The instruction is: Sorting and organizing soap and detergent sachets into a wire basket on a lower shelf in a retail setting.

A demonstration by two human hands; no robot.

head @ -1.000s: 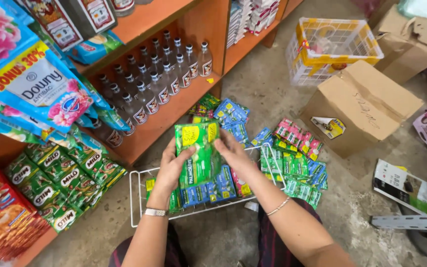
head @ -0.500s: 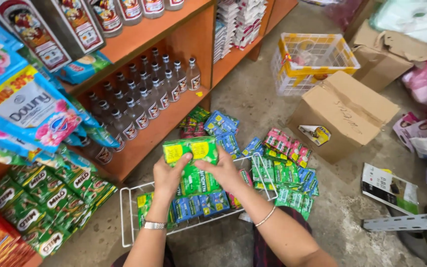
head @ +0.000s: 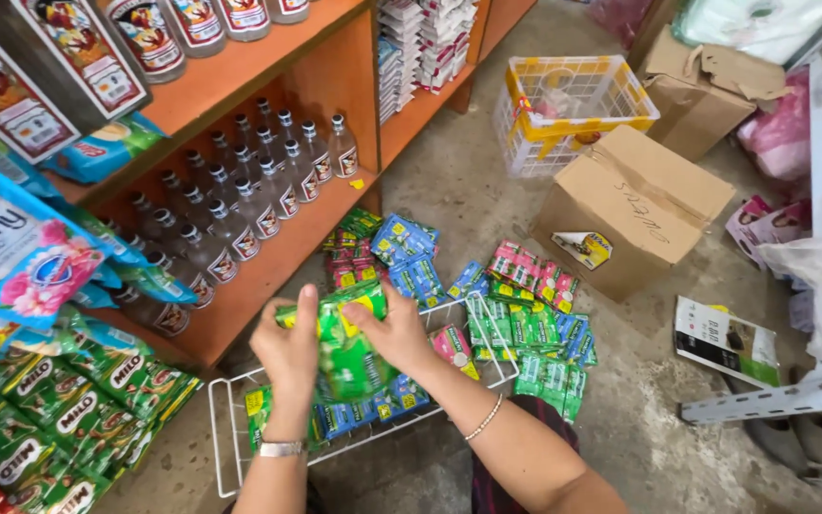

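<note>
The left hand (head: 287,347) and right hand (head: 394,335) both pinch one strip of green sachets (head: 349,347), held just above the white wire basket (head: 230,428). Best to keep the strip flat and taut, clear of the blue sachets (head: 359,414) beneath the hands, so the packets don't fold.
</note>
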